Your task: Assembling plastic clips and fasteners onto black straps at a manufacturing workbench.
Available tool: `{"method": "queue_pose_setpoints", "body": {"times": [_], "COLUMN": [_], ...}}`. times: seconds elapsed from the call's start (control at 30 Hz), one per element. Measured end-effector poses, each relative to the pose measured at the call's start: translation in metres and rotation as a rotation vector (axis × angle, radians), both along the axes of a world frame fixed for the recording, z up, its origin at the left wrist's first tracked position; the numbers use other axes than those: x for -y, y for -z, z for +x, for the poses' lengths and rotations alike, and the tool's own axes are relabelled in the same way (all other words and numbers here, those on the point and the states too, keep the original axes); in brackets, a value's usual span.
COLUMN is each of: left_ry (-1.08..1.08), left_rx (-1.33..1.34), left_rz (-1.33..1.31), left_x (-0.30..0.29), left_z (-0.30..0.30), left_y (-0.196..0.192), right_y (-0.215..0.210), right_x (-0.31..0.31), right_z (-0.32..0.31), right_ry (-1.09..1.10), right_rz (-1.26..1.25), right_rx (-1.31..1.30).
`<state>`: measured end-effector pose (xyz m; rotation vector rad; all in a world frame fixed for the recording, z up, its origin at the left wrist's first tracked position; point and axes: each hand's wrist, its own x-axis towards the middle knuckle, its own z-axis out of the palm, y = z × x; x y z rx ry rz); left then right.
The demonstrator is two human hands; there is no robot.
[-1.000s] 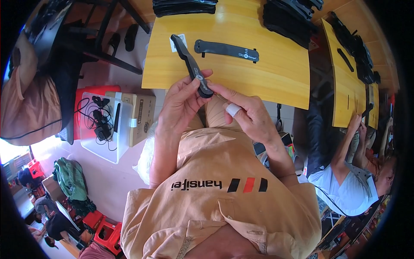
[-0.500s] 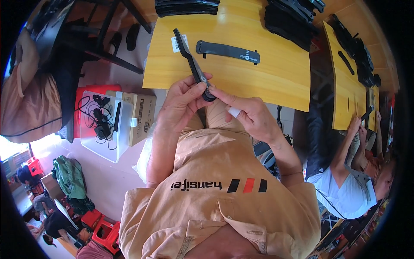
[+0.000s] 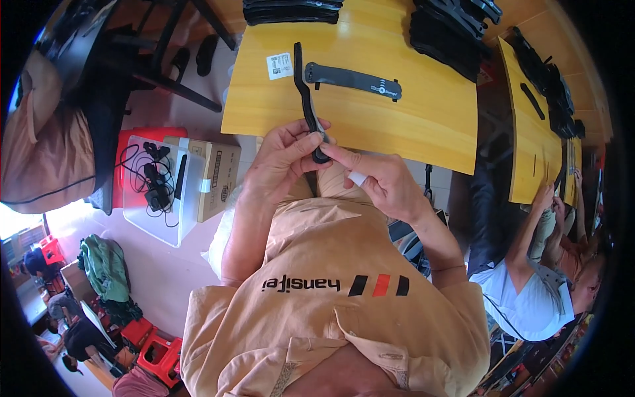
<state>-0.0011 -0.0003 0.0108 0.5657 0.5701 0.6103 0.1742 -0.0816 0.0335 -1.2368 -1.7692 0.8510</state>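
Both hands pinch one long black curved strap (image 3: pixel 306 92) at its lower end: left hand (image 3: pixel 281 162) grip clamped around it from the left, right hand (image 3: pixel 380 182) with forefinger pressed on the tip. I can't make out the strap's end itself, fingers cover it. Rest of it sticks up past the grip over the yellow wooden bench (image 3: pixel 397 126). Second flat black strap (image 3: pixel 354 80) lies on the bench, just beside the first. Black stacks at top edge are cut off, count unclear.

Black strap (image 3: pixel 306 92) lower end hidden behind left-hand fingers (image 3: pixel 299 147).
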Motion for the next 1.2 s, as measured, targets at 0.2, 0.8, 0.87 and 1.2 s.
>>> {"method": "queue_pose_setpoints", "body": {"times": [0.2,0.8,0.87,1.2], "left_ry": [-0.062,-0.156,-0.134,-0.056], "left_rx": [0.055,-0.089,-0.09,-0.089], "left_rz": [-0.037,0.107,0.089,0.066], "left_x": [0.002,0.008,0.007,0.007], "left_z": [0.002,0.007,0.006,0.004], "left_y": [0.003,0.003,0.0,-0.003], "right_y": [0.008,0.011,0.004,0.014], "right_x": [0.0,0.003,0.003,0.01], "right_z": [0.003,-0.011,-0.015,-0.009], "right_ry": [-0.087,0.109,0.152,0.119], "right_rz": [-0.321,-0.579,-0.468,-0.36], "right_rx": [-0.42,-0.744,-0.495,-0.472]}}
